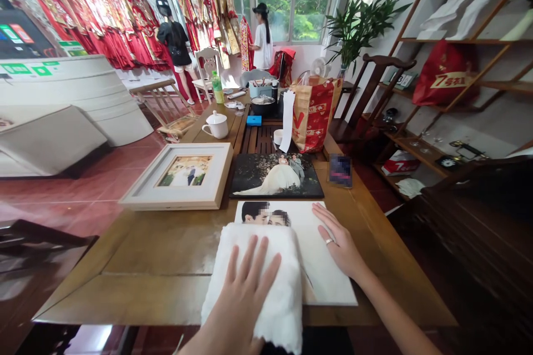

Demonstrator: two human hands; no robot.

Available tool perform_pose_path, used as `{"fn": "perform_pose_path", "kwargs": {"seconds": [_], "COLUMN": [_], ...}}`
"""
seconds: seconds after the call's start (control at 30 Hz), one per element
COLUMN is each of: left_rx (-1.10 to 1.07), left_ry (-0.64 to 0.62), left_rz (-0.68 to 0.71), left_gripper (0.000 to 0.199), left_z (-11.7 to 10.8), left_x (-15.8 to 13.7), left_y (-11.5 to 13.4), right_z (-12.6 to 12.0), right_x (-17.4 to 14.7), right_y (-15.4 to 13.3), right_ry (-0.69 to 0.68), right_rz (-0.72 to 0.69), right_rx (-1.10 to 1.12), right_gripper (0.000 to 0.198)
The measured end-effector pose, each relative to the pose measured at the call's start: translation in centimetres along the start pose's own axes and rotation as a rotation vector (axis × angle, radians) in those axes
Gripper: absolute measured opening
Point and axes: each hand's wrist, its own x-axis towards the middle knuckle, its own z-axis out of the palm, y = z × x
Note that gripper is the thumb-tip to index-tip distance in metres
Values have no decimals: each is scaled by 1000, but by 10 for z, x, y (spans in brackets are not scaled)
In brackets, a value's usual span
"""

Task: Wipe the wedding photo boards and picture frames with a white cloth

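Note:
My left hand (pixel 245 277) lies flat with spread fingers on a folded white towel (pixel 285 299). The towel covers the left and lower part of a white photo panel (pixel 333 285) printed with a couple's portrait, so much of that print is hidden. At the panel's upper right edge rests my right hand (pixel 339 241), fingers stretched out, a ring on one finger. Just beyond the panel is a dark wedding photo panel (pixel 275 177). To its left lies a white framed photo (pixel 179 177) with a thick mat.
A phone-like dark object (pixel 340 171) lies right of the dark panel. Farther back on the wooden table (pixel 158 255) stand a lidded white cup (pixel 215 125), a red-and-brown paper bag (pixel 315 116) and a green bottle (pixel 217 89). Two people stand by racks of red garments (pixel 104 28).

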Motion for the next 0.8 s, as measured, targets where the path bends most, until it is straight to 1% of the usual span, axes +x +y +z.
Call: {"fn": "perform_pose_path", "kwargs": {"seconds": [0.07,0.17,0.23,0.37,0.43,0.5,0.57,0.63,0.7,0.8], "left_rx": [7,-1,10,47,57,62,59,55,58,92], "left_ry": [-21,-3,72,259,292,297,289,258,197,122], "left_rz": [-15,-40,-42,-44,-69,-86,-83,-77,-90,-113], "left_gripper": [112,106,100,90,88,87,87,88,93,107], "left_z": [-2,-12,-17,-22,-23,-25,-24,-21,-13,6], "left_x": [0,17,37,82,96,101,95,79,57,19], "left_y": [2,-2,-7,-18,-21,-24,-24,-22,-17,-4], "right_z": [0,-1,-1,-2,-2,-2,-2,-2,-2,-1], "right_x": [0,0,0,1,1,1,1,1,0,0], "right_y": [1,1,0,-1,-1,-1,0,0,1,0], "right_ry": [-2,-6,-1,5,6,8,7,9,12,10], "right_rz": [3,4,7,14,18,19,15,11,10,13], "right_rx": [0,6,12,24,25,25,23,17,10,5], "right_gripper": [41,41,40,40,40,41,41,41,41,41]}}
